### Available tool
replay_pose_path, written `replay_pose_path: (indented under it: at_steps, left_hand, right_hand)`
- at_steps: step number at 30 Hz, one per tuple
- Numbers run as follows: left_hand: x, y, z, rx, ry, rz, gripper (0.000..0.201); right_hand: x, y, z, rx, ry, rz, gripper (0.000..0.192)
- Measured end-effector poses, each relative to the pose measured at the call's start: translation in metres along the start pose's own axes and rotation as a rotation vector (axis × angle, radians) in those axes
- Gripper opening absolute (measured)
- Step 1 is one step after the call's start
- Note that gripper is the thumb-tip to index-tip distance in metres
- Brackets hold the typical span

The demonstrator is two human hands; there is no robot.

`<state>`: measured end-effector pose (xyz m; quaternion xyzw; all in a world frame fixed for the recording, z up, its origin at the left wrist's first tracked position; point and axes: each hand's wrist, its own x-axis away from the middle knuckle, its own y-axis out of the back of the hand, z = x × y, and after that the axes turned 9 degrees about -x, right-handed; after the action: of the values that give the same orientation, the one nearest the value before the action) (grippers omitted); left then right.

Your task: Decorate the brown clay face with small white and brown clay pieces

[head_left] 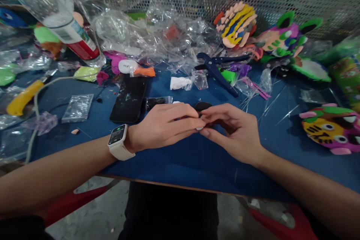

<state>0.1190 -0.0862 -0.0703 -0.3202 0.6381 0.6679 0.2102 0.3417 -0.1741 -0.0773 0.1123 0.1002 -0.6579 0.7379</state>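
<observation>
My left hand (pixel 165 124), a watch (pixel 118 135) on its wrist, meets my right hand (pixel 237 131) over the front of the blue table (pixel 180 165). The fingertips of both hands are pinched together around a small white piece (pixel 199 128), mostly hidden by the fingers. Its kind cannot be made out. Just behind the fingertips lies a dark rounded object (pixel 203 105), partly covered by my right hand. Beyond my left hand rest a small black packet (pixel 157 102) and a black phone (pixel 128 99).
Dark blue cutters (pixel 216 73) lie behind my right hand. A yellow-handled knife (pixel 25 97) and a cable (pixel 36 97) are at left. Colourful clay-covered figures (pixel 332 127) stand at right. A plastic bottle (pixel 73 39) and crumpled clear bags (pixel 152 30) fill the back.
</observation>
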Motion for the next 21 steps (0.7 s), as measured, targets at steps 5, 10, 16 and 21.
replay_pose_path:
  at_steps: [5, 10, 16, 21]
  left_hand:
    - [0.0038, -0.0020, -0.0004, -0.023, 0.078, -0.004, 0.018]
    - [0.0028, 0.0006, -0.0014, -0.043, 0.091, 0.004, 0.012]
    - [0.0015, 0.0000, -0.0036, -0.030, 0.095, -0.029, 0.008]
    - [0.0015, 0.0008, -0.0044, -0.041, 0.110, -0.017, 0.008]
  right_hand:
    - [-0.0007, -0.0008, -0.0002, -0.015, -0.052, -0.044, 0.028]
    - [-0.0022, -0.0026, 0.0020, -0.049, -0.061, -0.048, 0.026]
    - [-0.0039, -0.0017, 0.0027, -0.075, -0.082, -0.048, 0.022]
    - [-0.0035, -0.0020, 0.0011, -0.073, -0.088, -0.049, 0.026]
